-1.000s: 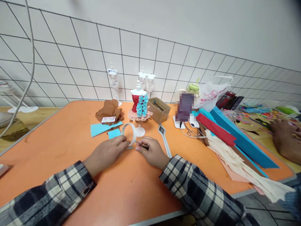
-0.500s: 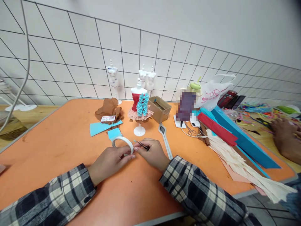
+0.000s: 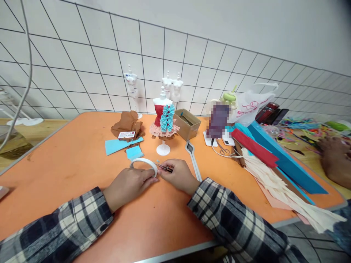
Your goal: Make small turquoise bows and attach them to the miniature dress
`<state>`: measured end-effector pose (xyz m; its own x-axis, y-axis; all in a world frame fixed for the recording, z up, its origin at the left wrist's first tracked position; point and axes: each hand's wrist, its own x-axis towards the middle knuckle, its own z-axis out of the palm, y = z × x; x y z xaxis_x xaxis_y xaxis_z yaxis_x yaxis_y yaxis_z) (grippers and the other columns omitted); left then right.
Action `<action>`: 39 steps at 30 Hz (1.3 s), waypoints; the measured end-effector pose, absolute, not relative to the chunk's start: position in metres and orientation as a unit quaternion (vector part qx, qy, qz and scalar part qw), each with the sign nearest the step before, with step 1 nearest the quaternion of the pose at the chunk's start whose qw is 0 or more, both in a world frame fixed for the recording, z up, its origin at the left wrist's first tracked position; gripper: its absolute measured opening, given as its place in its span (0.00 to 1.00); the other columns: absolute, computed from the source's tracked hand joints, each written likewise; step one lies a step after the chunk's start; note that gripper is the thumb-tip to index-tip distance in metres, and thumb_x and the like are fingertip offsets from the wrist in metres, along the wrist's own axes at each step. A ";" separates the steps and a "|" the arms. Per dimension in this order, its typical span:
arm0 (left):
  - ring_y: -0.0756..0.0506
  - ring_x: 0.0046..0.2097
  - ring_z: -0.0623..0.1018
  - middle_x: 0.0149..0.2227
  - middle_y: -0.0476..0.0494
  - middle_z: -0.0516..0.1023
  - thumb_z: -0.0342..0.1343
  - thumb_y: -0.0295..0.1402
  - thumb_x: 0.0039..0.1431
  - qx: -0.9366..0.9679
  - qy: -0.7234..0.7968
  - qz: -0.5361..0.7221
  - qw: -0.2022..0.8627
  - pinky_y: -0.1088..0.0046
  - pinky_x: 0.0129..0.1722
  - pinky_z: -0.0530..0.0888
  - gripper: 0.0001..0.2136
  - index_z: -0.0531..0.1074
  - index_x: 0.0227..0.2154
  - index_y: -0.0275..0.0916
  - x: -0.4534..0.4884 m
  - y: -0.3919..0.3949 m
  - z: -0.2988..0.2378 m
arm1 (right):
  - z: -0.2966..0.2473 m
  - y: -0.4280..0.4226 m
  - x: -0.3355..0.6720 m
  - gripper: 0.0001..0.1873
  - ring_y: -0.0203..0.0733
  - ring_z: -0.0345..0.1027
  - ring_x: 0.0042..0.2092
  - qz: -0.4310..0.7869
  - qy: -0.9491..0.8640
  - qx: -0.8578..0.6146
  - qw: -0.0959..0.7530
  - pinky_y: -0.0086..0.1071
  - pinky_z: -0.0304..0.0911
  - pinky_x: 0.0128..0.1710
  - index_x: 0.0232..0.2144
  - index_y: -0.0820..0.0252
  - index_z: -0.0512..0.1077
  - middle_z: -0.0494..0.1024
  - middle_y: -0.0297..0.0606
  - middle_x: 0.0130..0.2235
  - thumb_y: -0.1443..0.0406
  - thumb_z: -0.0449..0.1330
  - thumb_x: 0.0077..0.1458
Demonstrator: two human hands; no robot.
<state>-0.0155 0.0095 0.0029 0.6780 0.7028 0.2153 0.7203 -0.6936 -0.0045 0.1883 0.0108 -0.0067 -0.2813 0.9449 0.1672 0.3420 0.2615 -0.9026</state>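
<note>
My left hand (image 3: 131,185) grips a roll of white tape (image 3: 146,161), its ring standing tilted above the table, thumb and fingers closed on the near right side. Close beside it, my right hand (image 3: 178,176) is closed around dark tweezers (image 3: 165,168) whose thin tips point left toward the tape. A tiny blue scrap (image 3: 157,161) lies by the tips. Behind the hands stands a small white dress form (image 3: 162,102) wearing a red bodice, blue ruffles and a pink skirt. Folded blue crepe paper (image 3: 135,152) lies just beyond the roll.
Brown crepe paper (image 3: 126,121) with a small box (image 3: 126,135) on it lies back left. A cardboard box (image 3: 188,126) stands right of the dress form. Scissors (image 3: 224,149), phones and crepe strips (image 3: 274,190) fill the right side. Another person's hand (image 3: 336,160) rests at the far right.
My hands stay close together at the tape roll. The right fingers and tweezers have shifted slightly right, and the blue scrap now shows on its own beyond the tips. The view has tilted slightly.
</note>
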 end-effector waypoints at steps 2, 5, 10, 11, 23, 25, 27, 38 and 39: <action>0.43 0.25 0.78 0.23 0.45 0.79 0.44 0.42 0.68 -0.916 -0.388 -0.079 0.062 0.72 0.24 0.64 0.18 0.76 0.33 0.41 -0.015 0.009 0.004 | -0.004 0.011 0.189 0.08 0.32 0.63 0.28 0.411 -0.693 -0.460 0.373 0.25 0.56 0.28 0.27 0.64 0.77 0.74 0.31 0.25 0.64 0.60 0.50; 0.43 0.25 0.78 0.24 0.44 0.80 0.42 0.42 0.68 -0.915 -0.393 -0.062 0.072 0.71 0.24 0.65 0.18 0.77 0.34 0.42 -0.016 0.012 0.003 | 0.000 0.011 0.189 0.07 0.31 0.59 0.27 0.441 -0.678 -0.468 0.357 0.25 0.52 0.27 0.26 0.64 0.75 0.69 0.29 0.23 0.66 0.59 0.49; 0.42 0.30 0.79 0.33 0.41 0.82 0.43 0.38 0.66 -0.910 -0.404 -0.089 0.023 0.71 0.27 0.69 0.16 0.77 0.41 0.42 -0.022 0.021 0.003 | 0.007 0.011 0.193 0.07 0.29 0.51 0.26 0.562 -0.621 -0.432 0.336 0.25 0.47 0.25 0.24 0.63 0.68 0.60 0.26 0.22 0.64 0.60 0.48; 0.43 0.31 0.79 0.34 0.41 0.82 0.44 0.38 0.66 -0.907 -0.408 -0.102 0.001 0.72 0.29 0.70 0.15 0.77 0.41 0.42 -0.023 0.021 0.004 | 0.009 0.010 0.194 0.07 0.29 0.50 0.25 0.591 -0.607 -0.414 0.333 0.25 0.47 0.25 0.25 0.62 0.68 0.59 0.26 0.22 0.63 0.60 0.49; 0.45 0.27 0.77 0.27 0.46 0.80 0.53 0.41 0.58 -0.685 -0.422 -0.268 -0.530 0.75 0.24 0.68 0.12 0.72 0.40 0.41 -0.009 0.011 0.014 | 0.010 0.007 0.197 0.10 0.27 0.46 0.21 0.680 -0.555 -0.344 0.333 0.25 0.43 0.20 0.31 0.59 0.65 0.60 0.24 0.23 0.61 0.62 0.50; 0.41 0.34 0.80 0.34 0.42 0.81 0.56 0.41 0.55 -0.617 -0.373 -0.294 -0.628 0.73 0.27 0.72 0.16 0.69 0.45 0.42 -0.009 0.011 0.017 | 0.010 0.006 0.197 0.10 0.28 0.45 0.20 0.680 -0.554 -0.345 0.335 0.25 0.43 0.20 0.31 0.58 0.64 0.57 0.23 0.21 0.61 0.61 0.51; 0.41 0.34 0.80 0.37 0.40 0.81 0.57 0.42 0.55 -0.594 -0.344 -0.306 -0.659 0.71 0.30 0.73 0.19 0.69 0.48 0.42 -0.010 0.011 0.020 | 0.011 0.005 0.196 0.09 0.28 0.47 0.21 0.673 -0.561 -0.342 0.339 0.25 0.44 0.21 0.30 0.59 0.64 0.57 0.24 0.22 0.61 0.61 0.51; 0.45 0.28 0.79 0.30 0.40 0.81 0.52 0.54 0.57 -0.658 -0.435 -0.219 -0.574 0.77 0.23 0.69 0.23 0.74 0.35 0.36 -0.009 0.015 0.031 | 0.003 0.006 0.191 0.07 0.32 0.55 0.30 0.625 -0.632 -0.323 0.324 0.27 0.52 0.32 0.26 0.61 0.64 0.63 0.28 0.27 0.65 0.59 0.50; 0.44 0.29 0.80 0.30 0.40 0.81 0.53 0.54 0.56 -0.658 -0.445 -0.220 -0.567 0.76 0.24 0.70 0.23 0.74 0.34 0.37 -0.009 0.015 0.031 | 0.002 0.006 0.190 0.06 0.32 0.55 0.30 0.622 -0.634 -0.325 0.325 0.27 0.52 0.32 0.26 0.60 0.64 0.63 0.28 0.27 0.65 0.59 0.50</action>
<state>-0.0092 0.0146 0.0314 0.5074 0.8347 -0.2140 0.3351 0.0377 0.9414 0.1902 0.0060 0.0020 -0.5773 0.8165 0.0074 0.0083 0.0149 -0.9999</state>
